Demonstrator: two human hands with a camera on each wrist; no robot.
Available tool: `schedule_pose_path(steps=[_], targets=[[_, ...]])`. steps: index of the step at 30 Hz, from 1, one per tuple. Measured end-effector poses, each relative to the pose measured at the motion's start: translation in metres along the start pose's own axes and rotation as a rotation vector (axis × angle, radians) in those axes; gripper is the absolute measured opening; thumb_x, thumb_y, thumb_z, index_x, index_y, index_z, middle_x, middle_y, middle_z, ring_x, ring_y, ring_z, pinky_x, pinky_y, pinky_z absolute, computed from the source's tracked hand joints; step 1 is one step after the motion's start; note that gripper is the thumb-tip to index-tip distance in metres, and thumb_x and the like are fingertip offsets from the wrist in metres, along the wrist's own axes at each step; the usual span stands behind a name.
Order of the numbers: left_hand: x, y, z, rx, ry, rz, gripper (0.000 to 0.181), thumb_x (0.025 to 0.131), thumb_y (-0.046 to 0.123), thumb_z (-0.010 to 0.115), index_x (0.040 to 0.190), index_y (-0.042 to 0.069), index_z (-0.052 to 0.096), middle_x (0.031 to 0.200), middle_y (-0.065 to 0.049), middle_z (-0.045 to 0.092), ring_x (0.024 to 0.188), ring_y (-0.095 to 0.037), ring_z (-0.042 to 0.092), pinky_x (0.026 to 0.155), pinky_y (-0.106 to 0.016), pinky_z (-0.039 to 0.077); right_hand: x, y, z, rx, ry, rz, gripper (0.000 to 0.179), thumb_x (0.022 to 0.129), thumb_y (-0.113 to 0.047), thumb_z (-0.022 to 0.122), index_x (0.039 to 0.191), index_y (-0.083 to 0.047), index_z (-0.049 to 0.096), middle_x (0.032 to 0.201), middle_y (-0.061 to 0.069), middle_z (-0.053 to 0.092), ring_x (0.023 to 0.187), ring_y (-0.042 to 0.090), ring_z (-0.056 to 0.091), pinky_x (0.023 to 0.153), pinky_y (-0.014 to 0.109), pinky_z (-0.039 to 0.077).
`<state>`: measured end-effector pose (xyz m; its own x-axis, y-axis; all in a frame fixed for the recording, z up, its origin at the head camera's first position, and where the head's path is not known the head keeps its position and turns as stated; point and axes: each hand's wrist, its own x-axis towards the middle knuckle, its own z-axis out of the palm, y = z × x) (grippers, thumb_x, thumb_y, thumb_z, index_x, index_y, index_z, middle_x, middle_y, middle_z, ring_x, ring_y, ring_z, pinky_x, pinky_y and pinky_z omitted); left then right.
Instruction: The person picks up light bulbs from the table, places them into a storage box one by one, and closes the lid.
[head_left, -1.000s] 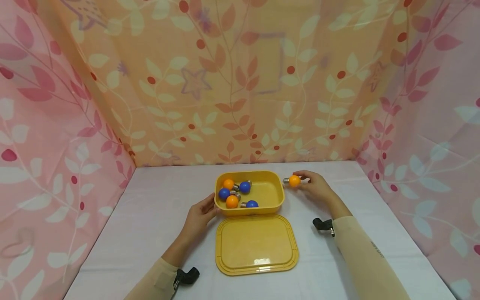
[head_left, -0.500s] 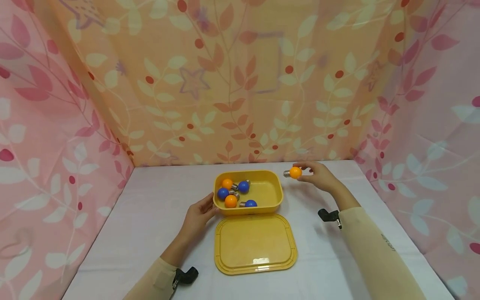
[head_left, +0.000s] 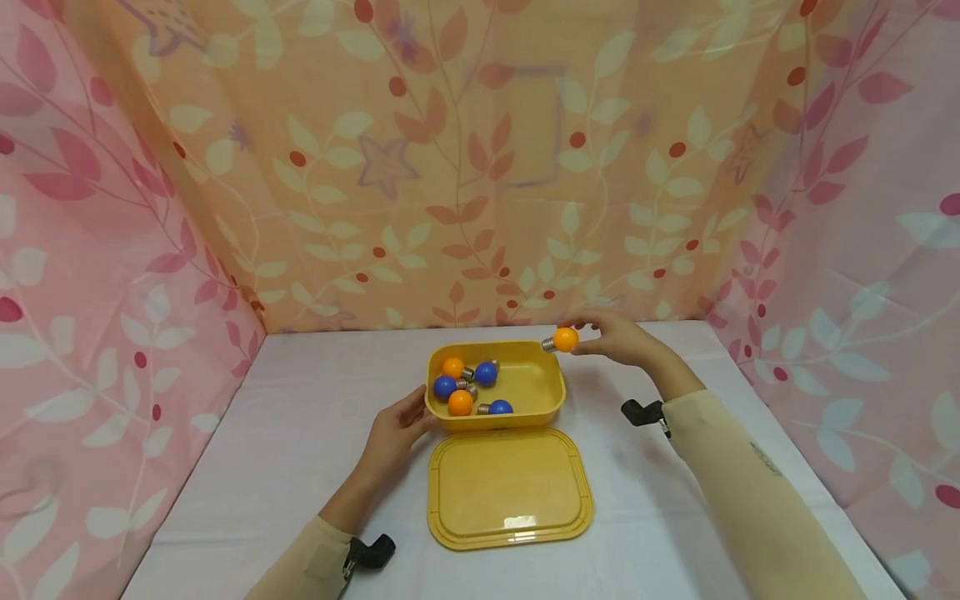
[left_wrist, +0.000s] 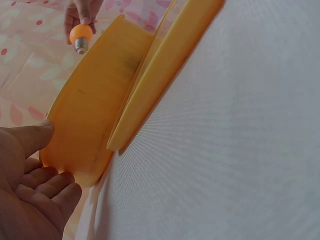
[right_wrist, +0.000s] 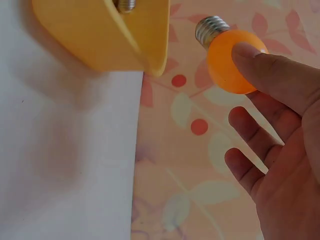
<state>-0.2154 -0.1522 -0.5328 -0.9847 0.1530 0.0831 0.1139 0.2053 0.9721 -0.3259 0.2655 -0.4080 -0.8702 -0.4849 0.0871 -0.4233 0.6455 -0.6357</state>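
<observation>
In the head view my right hand pinches an orange light bulb by its globe, metal screw base pointing left. The bulb hangs above the back right corner of a yellow plastic box. Its base and my thumb over the globe show in the right wrist view, where the lower fingers are loosely bent. My left hand holds the box at its left end; in the left wrist view, thumb and curved fingers touch the wall. Orange bulbs and blue bulbs lie mostly in the box's left half.
A yellow lid lies flat on the white table, directly in front of the box. Patterned cloth walls stand behind and on both sides. A black wrist camera juts from each sleeve.
My right hand has lifted the orange bulb from beside the box, then brought it left to the box's back right corner. The left hand, box and lid keep their places.
</observation>
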Motion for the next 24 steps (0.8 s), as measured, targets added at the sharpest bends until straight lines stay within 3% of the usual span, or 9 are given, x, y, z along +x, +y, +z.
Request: schedule_pose_path(steps=[6,12,16,24], targets=[[0.002,0.001,0.000,0.003,-0.007,0.011,0.064,0.098,0.014,0.071,0.156,0.009,0.043,0.157,-0.008,0.048,0.140,-0.026,0.052,0.103,-0.024,0.050,0.015,-0.020,0.002,-0.045,-0.065,0.023,0.046,0.088,-0.029,0.083,0.131,-0.026,0.070,0.128,-0.004,0.067,0.123,0.027,0.055,0.111,0.060,0.043],[0.001,0.002,-0.001,-0.002,-0.015,0.002,0.065,0.098,0.015,0.071,0.157,0.008,0.042,0.158,-0.009,0.047,0.141,-0.027,0.051,0.103,-0.024,0.051,0.032,-0.034,0.011,-0.029,-0.172,-0.026,0.041,0.091,-0.023,0.079,0.129,-0.036,0.070,0.132,-0.011,0.067,0.130,0.027,0.054,0.109,0.058,0.048],[-0.001,0.007,-0.002,-0.001,-0.024,-0.013,0.067,0.099,0.012,0.068,0.158,0.005,0.037,0.160,-0.014,0.043,0.143,-0.031,0.048,0.102,-0.026,0.051,0.043,-0.040,0.020,-0.032,-0.223,-0.021,0.041,0.091,-0.019,0.078,0.129,-0.031,0.071,0.133,-0.007,0.066,0.131,0.032,0.053,0.109,0.057,0.048],[0.000,0.003,-0.001,-0.021,-0.015,0.012,0.065,0.098,0.013,0.070,0.156,0.008,0.042,0.158,-0.011,0.046,0.141,-0.028,0.052,0.100,-0.025,0.053,0.059,-0.044,0.040,-0.054,-0.318,0.001,0.042,0.090,-0.018,0.079,0.131,-0.022,0.071,0.137,-0.003,0.064,0.131,0.027,0.054,0.113,0.054,0.046]])
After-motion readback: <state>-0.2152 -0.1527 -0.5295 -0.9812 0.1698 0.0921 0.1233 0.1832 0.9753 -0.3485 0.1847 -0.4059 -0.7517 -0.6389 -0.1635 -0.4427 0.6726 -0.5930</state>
